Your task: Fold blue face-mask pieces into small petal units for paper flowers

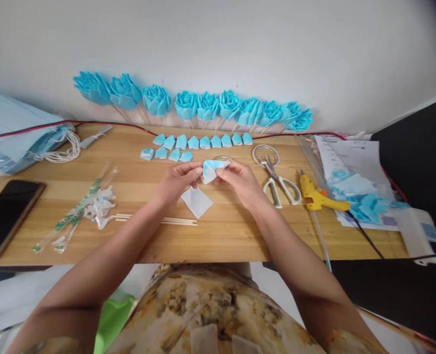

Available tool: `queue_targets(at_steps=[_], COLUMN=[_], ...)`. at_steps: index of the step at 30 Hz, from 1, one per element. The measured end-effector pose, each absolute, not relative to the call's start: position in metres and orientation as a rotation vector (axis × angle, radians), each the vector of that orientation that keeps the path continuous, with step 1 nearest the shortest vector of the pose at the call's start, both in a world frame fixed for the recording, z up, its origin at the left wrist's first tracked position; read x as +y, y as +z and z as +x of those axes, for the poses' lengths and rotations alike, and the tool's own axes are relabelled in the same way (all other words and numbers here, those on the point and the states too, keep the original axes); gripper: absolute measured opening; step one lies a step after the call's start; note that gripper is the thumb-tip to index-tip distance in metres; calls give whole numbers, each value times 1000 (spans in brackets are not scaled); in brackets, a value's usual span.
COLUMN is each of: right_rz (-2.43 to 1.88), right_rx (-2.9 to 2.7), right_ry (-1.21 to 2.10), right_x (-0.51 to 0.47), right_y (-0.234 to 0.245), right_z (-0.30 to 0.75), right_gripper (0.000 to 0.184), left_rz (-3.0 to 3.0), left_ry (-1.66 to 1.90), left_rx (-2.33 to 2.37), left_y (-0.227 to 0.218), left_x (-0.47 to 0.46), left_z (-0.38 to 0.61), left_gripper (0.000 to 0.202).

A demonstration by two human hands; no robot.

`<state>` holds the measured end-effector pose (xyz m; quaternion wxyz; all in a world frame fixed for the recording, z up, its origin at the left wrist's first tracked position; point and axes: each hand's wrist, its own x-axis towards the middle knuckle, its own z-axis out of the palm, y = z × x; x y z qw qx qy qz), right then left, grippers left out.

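Observation:
Between my two hands, above the middle of the table, is a small blue-and-white piece of folded fabric (211, 170). My left hand (181, 179) pinches its left edge, and my right hand (240, 179) grips its right corner with thumb and fingers. A white square sheet (197, 202) lies flat on the wood just below it. Behind my hands, small blue folded petals (204, 143) are laid out in two rows. Scissors with white handles (277, 182) lie open to the right of my right hand.
Blue flowers on sticks (186, 105) lean along the wall. A yellow glue gun (319, 194), a tape roll (265, 155) and papers (354, 157) are on the right. Wooden sticks (179, 221), wrappers (77, 209), a phone (11, 214) and bagged blue sheets (15, 132) occupy the left.

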<state>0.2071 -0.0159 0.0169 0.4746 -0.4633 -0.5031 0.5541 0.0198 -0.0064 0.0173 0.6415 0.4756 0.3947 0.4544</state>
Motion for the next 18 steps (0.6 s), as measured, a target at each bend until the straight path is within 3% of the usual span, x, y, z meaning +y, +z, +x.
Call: queue_targets(at_steps=[18], right_rz=[-1170], right_rx=[-1270], right_ry=[1400], right_x=[-19], right_y=[19], right_z=[202], right_gripper=[24], left_rz=[1143], left_ry=[1025], left_rx=[1040], left_y=[25], left_x=[-10], left_z=[24], left_gripper=[23])
